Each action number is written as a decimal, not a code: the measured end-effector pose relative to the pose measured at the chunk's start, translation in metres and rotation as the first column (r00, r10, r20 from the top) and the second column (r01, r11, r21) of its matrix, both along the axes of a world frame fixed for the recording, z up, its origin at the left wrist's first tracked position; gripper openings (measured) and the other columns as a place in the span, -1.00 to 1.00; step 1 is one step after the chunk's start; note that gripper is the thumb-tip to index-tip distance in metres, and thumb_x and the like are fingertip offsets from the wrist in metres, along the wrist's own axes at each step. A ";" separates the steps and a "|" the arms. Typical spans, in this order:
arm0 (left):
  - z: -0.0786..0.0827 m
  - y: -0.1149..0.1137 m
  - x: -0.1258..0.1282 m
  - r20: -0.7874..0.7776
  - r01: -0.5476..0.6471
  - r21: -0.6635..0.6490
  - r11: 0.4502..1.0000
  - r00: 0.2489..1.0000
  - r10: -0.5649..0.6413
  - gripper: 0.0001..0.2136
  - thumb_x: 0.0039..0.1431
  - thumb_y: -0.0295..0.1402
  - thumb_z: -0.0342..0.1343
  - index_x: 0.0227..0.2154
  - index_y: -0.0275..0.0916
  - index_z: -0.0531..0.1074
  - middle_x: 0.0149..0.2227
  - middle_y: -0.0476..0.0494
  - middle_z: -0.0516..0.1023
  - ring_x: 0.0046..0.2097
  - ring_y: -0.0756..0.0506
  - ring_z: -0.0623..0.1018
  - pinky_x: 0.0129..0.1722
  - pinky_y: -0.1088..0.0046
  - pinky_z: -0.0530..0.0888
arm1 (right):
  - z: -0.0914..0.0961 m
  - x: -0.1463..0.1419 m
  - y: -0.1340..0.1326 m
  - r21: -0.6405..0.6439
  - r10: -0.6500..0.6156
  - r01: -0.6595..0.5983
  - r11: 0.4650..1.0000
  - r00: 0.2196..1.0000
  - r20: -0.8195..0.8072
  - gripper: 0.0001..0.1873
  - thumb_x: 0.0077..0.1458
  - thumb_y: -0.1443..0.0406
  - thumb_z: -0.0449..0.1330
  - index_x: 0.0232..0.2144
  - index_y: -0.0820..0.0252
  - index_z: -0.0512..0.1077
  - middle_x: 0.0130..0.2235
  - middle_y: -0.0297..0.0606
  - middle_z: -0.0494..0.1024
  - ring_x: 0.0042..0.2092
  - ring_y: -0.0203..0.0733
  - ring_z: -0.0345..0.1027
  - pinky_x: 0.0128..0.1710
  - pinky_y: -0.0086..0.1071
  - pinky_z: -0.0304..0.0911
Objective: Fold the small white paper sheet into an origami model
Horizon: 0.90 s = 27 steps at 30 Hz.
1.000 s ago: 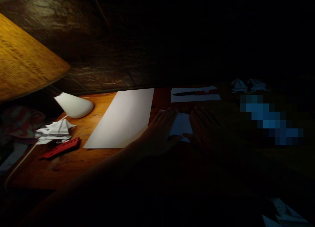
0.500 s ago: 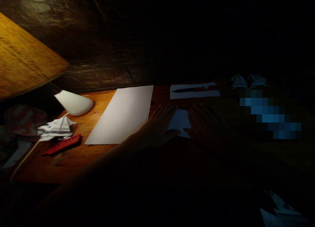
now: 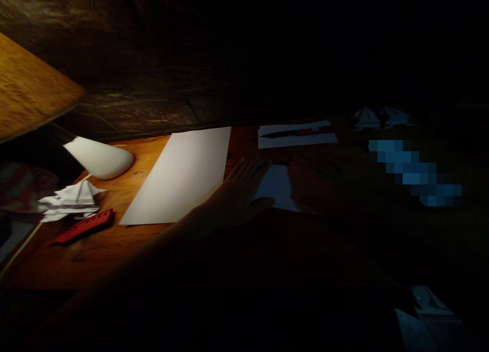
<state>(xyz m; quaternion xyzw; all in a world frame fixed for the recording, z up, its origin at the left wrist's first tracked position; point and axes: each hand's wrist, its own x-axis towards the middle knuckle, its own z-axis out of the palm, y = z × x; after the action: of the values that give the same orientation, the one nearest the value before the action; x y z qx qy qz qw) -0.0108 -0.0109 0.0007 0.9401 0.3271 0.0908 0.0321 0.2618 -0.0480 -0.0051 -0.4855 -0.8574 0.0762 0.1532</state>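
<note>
My left hand (image 3: 240, 191) lies flat with its fingers spread on a small white sheet of paper (image 3: 275, 186), touching the sheet's left edge. My right hand (image 3: 317, 181) lies in deep shadow on the sheet's right side, and its fingers are hard to make out. Neither hand grips anything. Part of the small sheet is hidden under my hands. To the left of my left hand is a large white paper sheet (image 3: 178, 176) on the orange wooden table (image 3: 91, 255).
Beyond my hands, a dark-bladed knife with a red handle (image 3: 298, 132) lies on white paper. A white lamp head (image 3: 99, 158), crumpled folded paper (image 3: 71, 201) and a red ruler (image 3: 82, 226) are at left. Folded paper (image 3: 382, 117) and a pixelated blue patch (image 3: 414, 171) are at right.
The whole view has shifted slightly left and up. My hands stay on the small sheet, and my right hand looks darker and less distinct.
</note>
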 end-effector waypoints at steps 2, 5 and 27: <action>0.000 0.001 -0.001 -0.010 0.007 0.001 1.000 1.000 -0.007 -0.22 0.32 0.00 0.02 0.43 -0.23 -0.17 0.43 -0.42 0.08 0.46 -0.39 0.09 0.44 -0.14 0.01 | 0.000 0.003 0.002 -0.015 0.020 -0.020 1.000 1.000 0.000 -0.21 0.31 -0.04 0.09 0.43 0.19 0.08 0.48 -0.10 0.07 0.47 0.14 -0.08 0.39 0.17 -0.03; 0.002 0.001 -0.001 -0.019 0.018 0.005 1.000 1.000 -0.018 -0.22 0.32 -0.05 0.04 0.43 -0.19 -0.20 0.45 -0.38 0.04 0.48 -0.38 0.04 0.44 -0.13 0.02 | -0.003 0.007 0.005 -0.020 0.062 -0.062 0.998 0.998 0.007 -0.19 0.31 -0.07 0.08 0.45 0.10 0.02 0.49 -0.15 0.04 0.48 0.12 -0.11 0.40 0.22 -0.09; 0.004 0.004 -0.002 -0.053 0.082 -0.023 0.996 0.995 -0.083 -0.14 0.33 0.18 -0.07 0.45 -0.24 -0.26 0.47 -0.43 -0.02 0.49 -0.40 -0.01 0.43 -0.19 0.02 | 0.002 0.007 0.002 -0.040 0.082 -0.080 0.996 0.996 0.037 -0.21 0.31 -0.06 0.07 0.45 0.03 0.02 0.49 -0.20 0.05 0.49 0.15 -0.14 0.38 0.28 -0.10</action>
<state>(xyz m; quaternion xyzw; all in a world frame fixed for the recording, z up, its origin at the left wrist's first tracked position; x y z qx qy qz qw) -0.0129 -0.0065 0.0051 0.9545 0.2897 0.0605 0.0365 0.2683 -0.0464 -0.0034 -0.4545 -0.8776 0.0893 0.1239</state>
